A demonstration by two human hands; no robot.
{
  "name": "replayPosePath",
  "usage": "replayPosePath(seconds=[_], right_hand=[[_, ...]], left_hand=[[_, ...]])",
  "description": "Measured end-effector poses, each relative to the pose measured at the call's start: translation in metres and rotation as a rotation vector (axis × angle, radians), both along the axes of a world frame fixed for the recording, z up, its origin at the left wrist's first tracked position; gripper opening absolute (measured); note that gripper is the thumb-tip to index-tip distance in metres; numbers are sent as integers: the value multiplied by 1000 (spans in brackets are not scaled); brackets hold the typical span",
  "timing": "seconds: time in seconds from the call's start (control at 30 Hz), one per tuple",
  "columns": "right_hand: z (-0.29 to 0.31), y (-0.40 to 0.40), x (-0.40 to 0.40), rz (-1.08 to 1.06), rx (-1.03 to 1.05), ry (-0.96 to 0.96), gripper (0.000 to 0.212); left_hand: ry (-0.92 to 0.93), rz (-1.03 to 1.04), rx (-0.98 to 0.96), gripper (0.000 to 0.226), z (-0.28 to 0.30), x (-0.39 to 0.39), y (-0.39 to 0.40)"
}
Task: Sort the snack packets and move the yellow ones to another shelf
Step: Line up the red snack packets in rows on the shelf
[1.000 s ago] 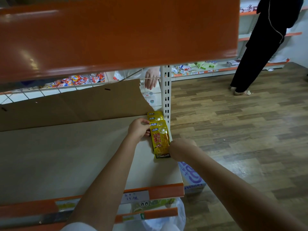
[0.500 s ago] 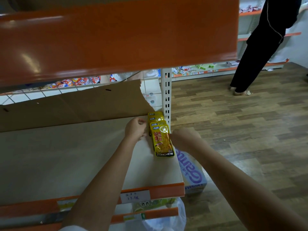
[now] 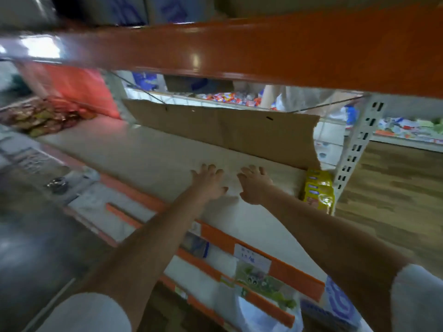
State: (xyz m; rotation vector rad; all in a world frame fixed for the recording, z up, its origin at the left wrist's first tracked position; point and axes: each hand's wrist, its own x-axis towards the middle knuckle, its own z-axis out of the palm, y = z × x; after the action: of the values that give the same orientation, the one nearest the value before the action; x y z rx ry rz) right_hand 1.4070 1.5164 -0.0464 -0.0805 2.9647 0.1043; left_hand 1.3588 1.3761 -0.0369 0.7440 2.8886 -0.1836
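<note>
both hands reach out over the pale shelf (image 3: 148, 149), palms down and fingers spread. the left hand (image 3: 208, 180) and the right hand (image 3: 254, 185) are side by side, close together but not touching, and neither grasps anything; both are released. whether the palms press on the board or float just above it cannot be told through the motion blur.

the yellow snack packets (image 3: 318, 190) lie in a short overlapping stack at the right end of this shelf, just beside the white slotted upright (image 3: 357, 149), well to the right of the right hand and apart from it. a sheet of brown cardboard (image 3: 227, 130) leans along the back of the shelf, its torn right edge ending just above the packets.

far to the left on the same level is a blurred heap of brownish packets (image 3: 40, 116), with a red bag (image 3: 79, 89) behind it. an orange shelf edge (image 3: 263, 51) crosses the top of the view. the orange front strip (image 3: 294, 276) of the lower shelf carries a small handwritten price label (image 3: 251, 256). wooden floor (image 3: 395, 188) shows to the right.
</note>
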Motion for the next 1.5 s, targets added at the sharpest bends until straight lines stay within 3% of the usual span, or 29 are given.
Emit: replayPosePath(seconds=[0.13, 0.37, 0.57, 0.93, 1.37, 1.5], right_hand=[[6, -75, -38, 124, -37, -5, 54], [20, -237, -100, 353, -135, 129, 49], [22, -376, -156, 405, -220, 110, 53], [23, -520, -283, 408, -193, 94, 48], [19, -617, -513, 282, -194, 91, 49], [11, -631, -562, 199, -198, 62, 46]], left_hand=[[-32, 209, 9, 57, 6, -10, -75], [65, 479, 90, 54, 22, -36, -230], [92, 599, 71, 49, 19, -76, -368], [94, 589, 115, 51, 15, -189, -506], [215, 458, 55, 40, 18, -415, -625], [155, 444, 74, 43, 9, -469, -650]])
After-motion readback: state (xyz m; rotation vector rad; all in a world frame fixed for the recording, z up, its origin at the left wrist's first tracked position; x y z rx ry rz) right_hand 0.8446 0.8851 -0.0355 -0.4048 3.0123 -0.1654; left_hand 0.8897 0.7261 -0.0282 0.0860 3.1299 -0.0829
